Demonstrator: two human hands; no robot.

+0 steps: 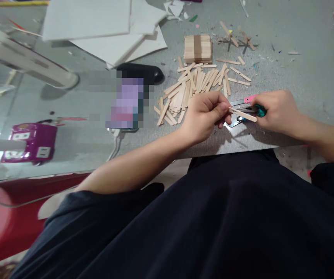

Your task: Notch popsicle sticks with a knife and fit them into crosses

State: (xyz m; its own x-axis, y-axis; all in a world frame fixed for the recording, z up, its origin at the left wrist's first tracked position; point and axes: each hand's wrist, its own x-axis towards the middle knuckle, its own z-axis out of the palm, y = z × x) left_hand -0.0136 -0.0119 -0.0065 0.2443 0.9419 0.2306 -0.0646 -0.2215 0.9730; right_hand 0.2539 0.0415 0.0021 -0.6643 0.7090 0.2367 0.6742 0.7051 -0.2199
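My left hand [206, 114] pinches one end of a wooden craft stick [244, 114] near the table's front edge. Wrapped round the green handle of a pliers-like tool [260, 110] is my right hand [279, 110]; the tool's metal jaws are beside the stick, partly hidden. Under and behind the hands lie a pink-handled blade tool [250, 99] and another metal blade [234, 122]. A loose pile of craft sticks [184, 91] spreads just behind my left hand, and a banded bundle of sticks [198, 48] stands behind the pile.
A phone [128, 100] with a cable lies left of the pile, beside a black object [143, 73]. White boards [88, 19] are at the back left. A purple socket block [30, 142] sits far left. Small stick assemblies [244, 38] and scraps lie at the back.
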